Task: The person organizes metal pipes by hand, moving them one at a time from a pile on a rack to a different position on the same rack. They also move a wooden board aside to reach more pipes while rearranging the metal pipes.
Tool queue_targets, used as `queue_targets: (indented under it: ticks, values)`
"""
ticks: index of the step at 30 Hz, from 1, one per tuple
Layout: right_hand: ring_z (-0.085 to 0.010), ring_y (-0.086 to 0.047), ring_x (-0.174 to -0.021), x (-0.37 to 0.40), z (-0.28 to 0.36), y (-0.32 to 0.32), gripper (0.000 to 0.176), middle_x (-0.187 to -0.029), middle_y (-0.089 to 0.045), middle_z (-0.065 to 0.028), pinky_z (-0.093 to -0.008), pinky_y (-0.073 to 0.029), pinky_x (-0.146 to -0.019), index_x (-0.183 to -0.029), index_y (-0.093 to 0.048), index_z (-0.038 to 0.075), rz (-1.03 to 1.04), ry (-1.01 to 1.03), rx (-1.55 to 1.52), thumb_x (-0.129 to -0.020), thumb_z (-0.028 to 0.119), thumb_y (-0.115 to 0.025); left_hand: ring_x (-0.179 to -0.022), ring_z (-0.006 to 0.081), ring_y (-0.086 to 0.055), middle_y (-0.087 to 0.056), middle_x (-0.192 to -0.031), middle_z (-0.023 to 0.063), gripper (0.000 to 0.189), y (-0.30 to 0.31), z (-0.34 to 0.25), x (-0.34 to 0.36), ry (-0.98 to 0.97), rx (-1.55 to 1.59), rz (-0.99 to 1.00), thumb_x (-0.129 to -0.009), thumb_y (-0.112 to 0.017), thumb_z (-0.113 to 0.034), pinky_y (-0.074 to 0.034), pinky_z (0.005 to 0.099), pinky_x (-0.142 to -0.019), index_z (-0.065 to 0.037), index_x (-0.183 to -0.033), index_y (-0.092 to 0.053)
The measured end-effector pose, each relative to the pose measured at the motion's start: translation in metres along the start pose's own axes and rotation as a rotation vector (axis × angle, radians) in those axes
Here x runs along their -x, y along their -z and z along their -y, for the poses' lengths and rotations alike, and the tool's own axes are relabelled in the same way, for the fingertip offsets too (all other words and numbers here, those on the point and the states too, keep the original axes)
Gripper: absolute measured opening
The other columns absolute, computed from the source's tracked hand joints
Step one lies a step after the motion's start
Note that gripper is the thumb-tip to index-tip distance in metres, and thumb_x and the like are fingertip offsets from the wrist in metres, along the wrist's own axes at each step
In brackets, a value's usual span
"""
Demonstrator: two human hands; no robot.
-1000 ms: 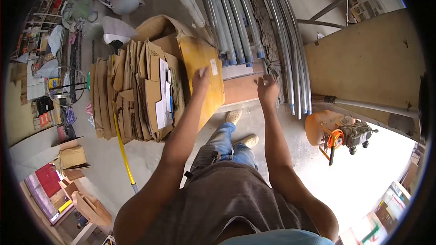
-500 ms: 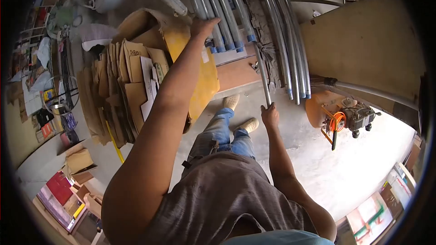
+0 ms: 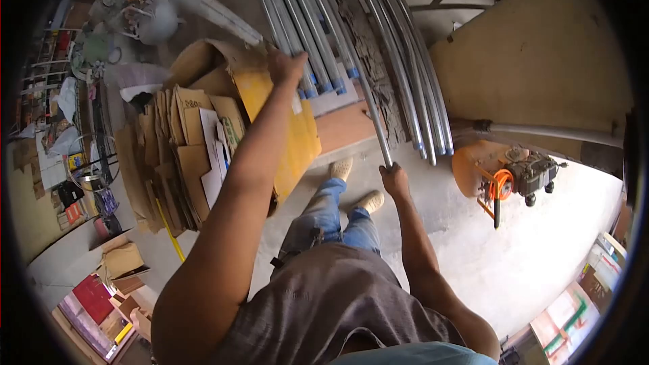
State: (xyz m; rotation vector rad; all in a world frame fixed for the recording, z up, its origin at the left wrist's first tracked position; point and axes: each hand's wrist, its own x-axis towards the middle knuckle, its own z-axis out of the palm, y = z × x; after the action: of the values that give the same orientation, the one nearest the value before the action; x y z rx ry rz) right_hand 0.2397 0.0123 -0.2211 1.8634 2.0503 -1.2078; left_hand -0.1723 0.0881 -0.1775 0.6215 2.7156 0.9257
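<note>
My right hand (image 3: 394, 179) is closed round the lower end of a thin metal pipe (image 3: 376, 122), which slants up beside a row of pipes. Higher up and to the left, my left hand (image 3: 286, 67) rests at the left edge of the metal pipes with blue ends (image 3: 312, 34); its fingers are partly hidden and I cannot make out their grip. Below those pipe ends lies a reddish-brown board (image 3: 341, 125). A second bundle of long pipes (image 3: 405, 61) lies to the right.
Flattened cardboard (image 3: 193, 155) stands at the left beside a yellow panel (image 3: 297, 138). An orange compressor (image 3: 473, 165) sits on the floor at the right, under a large tan panel (image 3: 534, 67). Shelves with clutter line the far left.
Both hands have shifted slightly left and lower in the view, the right one still on the thin pipe. The pipes and surroundings have also shifted as the view moved.
</note>
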Motion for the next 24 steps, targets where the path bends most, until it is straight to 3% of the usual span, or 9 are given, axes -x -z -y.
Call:
queue_targets:
  ticks: [1,3,7,9,10,12,18,21,24]
  values:
    - [-0.0490,-0.060,-0.084,0.003,0.002,0.007,0.044,-0.082,-0.062,-0.0302,-0.0521,-0.047,-0.072,-0.087,-0.059,-0.004,-0.012,0.014,-0.014,-0.083,0.040,-0.064,-0.127,0.0429,-0.040,-0.032,-0.143,0.0267,0.087,0.007,-0.017,0.009,0.008,-0.129,-0.021,-0.072,-0.072,-0.034,-0.039,0.0541,-0.099,-0.001,-0.141,-0.031]
    - [-0.0494,-0.059,-0.082,0.019,0.011,0.024,0.045,-0.079,-0.062,-0.0300,-0.0532,-0.046,-0.070,-0.083,-0.057,-0.003,-0.021,0.043,-0.032,-0.084,0.041,-0.064,-0.133,0.0444,-0.030,-0.022,-0.149,0.0252,0.080,0.007,-0.021,0.018,-0.185,-0.149,-0.101,-0.080,-0.067,-0.033,-0.031,0.0610,-0.101,-0.003,-0.143,-0.028]
    - [-0.0473,-0.061,-0.076,0.015,0.004,0.021,0.040,-0.075,-0.061,-0.0289,-0.0511,-0.047,-0.065,-0.080,-0.054,-0.001,-0.072,0.100,-0.045,-0.084,0.037,-0.065,-0.138,0.0433,-0.021,-0.026,-0.149,0.0215,0.068,0.002,-0.050,0.040,-0.383,-0.374,-0.165,-0.085,-0.060,-0.039,-0.018,0.0608,-0.109,-0.007,-0.140,-0.037]
    - [-0.0471,-0.061,-0.076,0.018,0.006,0.035,0.040,-0.075,-0.061,-0.0283,-0.0509,-0.047,-0.064,-0.078,-0.054,-0.002,-0.098,0.082,-0.093,-0.083,0.037,-0.066,-0.140,0.0415,-0.018,-0.031,-0.148,0.0171,0.061,-0.005,-0.072,0.048,-0.627,-0.509,0.130,-0.087,-0.057,-0.037,-0.010,0.0587,-0.113,-0.008,-0.139,-0.042]
    - [-0.0469,-0.061,-0.075,0.022,0.013,0.047,0.041,-0.074,-0.061,-0.0277,-0.0506,-0.046,-0.064,-0.076,-0.054,-0.002,-0.114,0.058,-0.137,-0.082,0.036,-0.067,-0.140,0.0415,-0.018,-0.031,-0.148,0.0171,0.061,-0.013,-0.082,0.048,-0.631,-0.514,0.117,-0.087,-0.057,-0.037,-0.010,0.0587,-0.113,-0.008,-0.139,-0.042]
    - [-0.0460,-0.059,-0.070,0.033,0.025,0.084,0.039,-0.071,-0.058,-0.0278,-0.0482,-0.044,-0.060,-0.075,-0.055,-0.003,-0.127,0.050,-0.129,-0.079,0.034,-0.070,-0.142,0.0391,-0.015,-0.035,-0.148,0.0139,0.056,-0.031,-0.099,0.043,-0.811,-0.679,0.406,-0.089,-0.055,-0.034,-0.003,0.0572,-0.114,-0.009,-0.138,-0.045]
    - [-0.0461,-0.058,-0.071,0.086,0.082,0.207,0.026,-0.072,-0.060,-0.0251,-0.0483,-0.043,-0.059,-0.082,-0.053,0.000,-0.249,0.076,-0.064,-0.080,0.019,-0.069,-0.143,0.0363,-0.015,-0.038,-0.146,0.0133,0.048,-0.061,-0.078,0.037,-0.879,-0.767,0.412,-0.091,-0.050,-0.036,-0.001,0.0568,-0.114,-0.010,-0.131,-0.053]
    - [-0.0456,-0.059,-0.071,0.105,0.087,0.230,0.025,-0.072,-0.060,-0.0237,-0.0488,-0.044,-0.059,-0.083,-0.054,0.000,-0.262,0.114,-0.018,-0.079,0.020,-0.070,-0.143,0.0359,-0.015,-0.037,-0.146,0.0118,0.044,-0.052,-0.110,0.028,-0.840,-0.950,0.549,-0.091,-0.047,-0.036,-0.003,0.0578,-0.114,-0.012,-0.128,-0.057]
    - [-0.0435,-0.058,-0.067,0.119,0.057,0.220,0.028,-0.068,-0.059,-0.0221,-0.0480,-0.044,-0.059,-0.081,-0.054,0.000,-0.208,0.116,0.017,-0.077,0.020,-0.072,-0.142,0.0353,-0.017,-0.040,-0.144,0.0100,0.042,-0.055,-0.107,0.026,-0.993,-1.018,0.558,-0.091,-0.046,-0.036,-0.006,0.0587,-0.114,-0.017,-0.126,-0.058]
